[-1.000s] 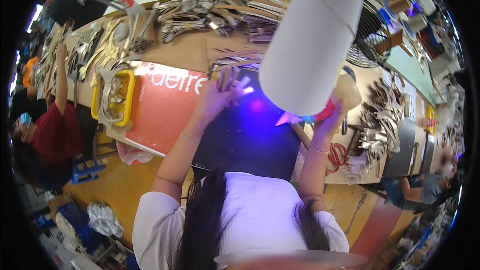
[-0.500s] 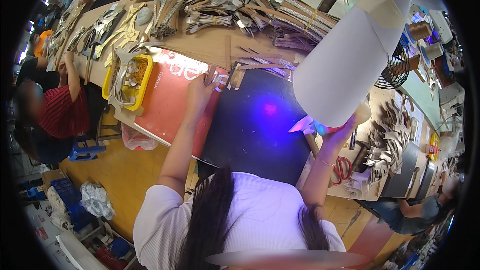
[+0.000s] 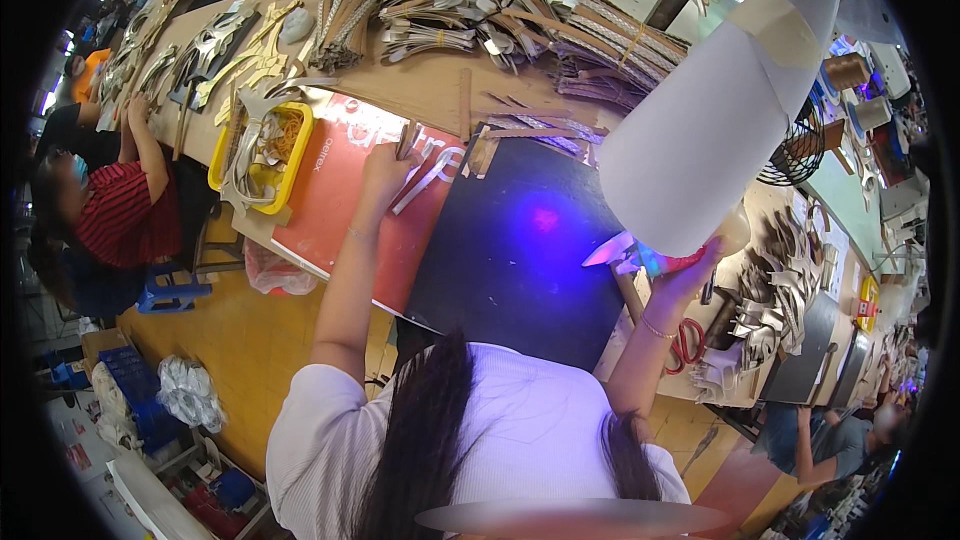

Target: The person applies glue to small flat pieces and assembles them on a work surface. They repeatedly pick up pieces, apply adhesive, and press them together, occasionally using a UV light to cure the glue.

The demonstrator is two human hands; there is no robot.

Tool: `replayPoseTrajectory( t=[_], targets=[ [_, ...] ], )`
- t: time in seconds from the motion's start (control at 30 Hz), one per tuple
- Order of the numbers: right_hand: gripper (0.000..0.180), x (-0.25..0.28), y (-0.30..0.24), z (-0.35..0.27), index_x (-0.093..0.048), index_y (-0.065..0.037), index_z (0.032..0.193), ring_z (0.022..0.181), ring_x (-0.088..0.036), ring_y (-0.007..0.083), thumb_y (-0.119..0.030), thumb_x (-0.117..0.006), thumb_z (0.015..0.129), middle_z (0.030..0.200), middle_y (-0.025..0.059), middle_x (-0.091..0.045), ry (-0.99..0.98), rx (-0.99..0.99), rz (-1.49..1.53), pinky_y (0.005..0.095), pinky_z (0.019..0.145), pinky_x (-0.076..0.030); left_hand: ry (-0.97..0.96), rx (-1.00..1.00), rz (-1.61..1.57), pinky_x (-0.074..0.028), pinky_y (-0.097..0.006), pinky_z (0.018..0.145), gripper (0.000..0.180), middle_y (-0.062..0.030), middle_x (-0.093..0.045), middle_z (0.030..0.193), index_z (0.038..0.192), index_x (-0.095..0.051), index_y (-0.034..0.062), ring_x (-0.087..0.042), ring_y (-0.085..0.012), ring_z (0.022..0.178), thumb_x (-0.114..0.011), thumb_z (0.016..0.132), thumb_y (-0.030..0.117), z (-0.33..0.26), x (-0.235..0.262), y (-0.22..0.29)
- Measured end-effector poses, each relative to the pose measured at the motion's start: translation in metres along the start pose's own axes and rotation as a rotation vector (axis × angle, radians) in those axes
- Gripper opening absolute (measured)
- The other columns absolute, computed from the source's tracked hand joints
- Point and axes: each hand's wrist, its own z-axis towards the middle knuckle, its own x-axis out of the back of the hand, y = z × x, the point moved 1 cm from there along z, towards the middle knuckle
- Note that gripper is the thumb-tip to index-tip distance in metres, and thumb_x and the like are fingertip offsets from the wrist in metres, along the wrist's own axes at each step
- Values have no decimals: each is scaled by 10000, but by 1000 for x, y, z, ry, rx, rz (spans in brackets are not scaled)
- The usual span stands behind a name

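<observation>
My left hand point(image 3: 383, 180) is closed on a few narrow brown leather straps point(image 3: 407, 140), above a glossy red board point(image 3: 335, 205). Just right of it, a pale strap point(image 3: 425, 180) lies slanted on the board. Beneath the large white paper cone point(image 3: 690, 155), my right hand point(image 3: 692, 275) grips a pointed cutter point(image 3: 612, 252) with a red handle, probably scissors. Its blades point left over a black board point(image 3: 500, 250) lit by a blue-violet glow. The cone hides part of the right fingers.
Bundled straps point(image 3: 430, 25) line the back of the table. A yellow basket point(image 3: 300, 165) holds straps and rubber bands at left. Red-handled scissors point(image 3: 686, 345) and metallic cut pieces point(image 3: 775, 305) lie at right. A black fan point(image 3: 797, 150) stands behind the cone. Co-workers sit either side.
My left hand has shifted left and slightly toward me with the straps. The pale strap on the red board now shows beside it. My right hand keeps its grip on the cutter.
</observation>
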Motion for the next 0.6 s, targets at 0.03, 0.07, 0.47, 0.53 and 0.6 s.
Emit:
replayPoseTrajectory(
  t=[0.03,0.07,0.47,0.53,0.6],
  targets=[
    [822,0,0,0,-316,-53,1424,1226,-536,276,-543,-665,864,1352,135,-482,2,0,-5,432,1008,-485,-20,14,38,-509,-413,700,286,-187,-696,789,912,-724,25,-691,-320,767,-742,779,277,1,2,-1],
    [827,0,0,-1,-312,-54,1426,1227,-535,276,-546,-665,863,1351,135,-483,3,-7,4,433,1012,-483,-23,-8,57,-509,-414,702,290,-189,-696,791,918,-722,22,-691,-323,767,-741,779,276,1,3,-1],
    [826,-4,-7,-1,-288,-81,1438,1217,-535,274,-570,-639,873,1329,133,-494,80,-3,10,426,1027,-468,-135,46,-467,-389,-233,459,270,-1,-537,637,891,-634,14,-479,-85,513,-626,946,278,-27,54,51],
    [826,-7,-5,-1,-288,-84,1439,1213,-536,270,-576,-635,873,1329,134,-494,76,1,21,422,1021,-471,-292,75,-640,-369,-209,449,250,11,-526,665,893,-582,36,-467,-68,506,-582,976,272,-39,46,67],
    [813,-10,-3,-1,-317,-64,1422,1188,-553,264,-575,-634,875,1299,136,-519,58,-23,51,414,1004,-480,-484,61,-742,-382,-214,449,220,-4,-539,680,917,-567,45,-488,-78,512,-557,990,253,-48,37,82]
  ],
)
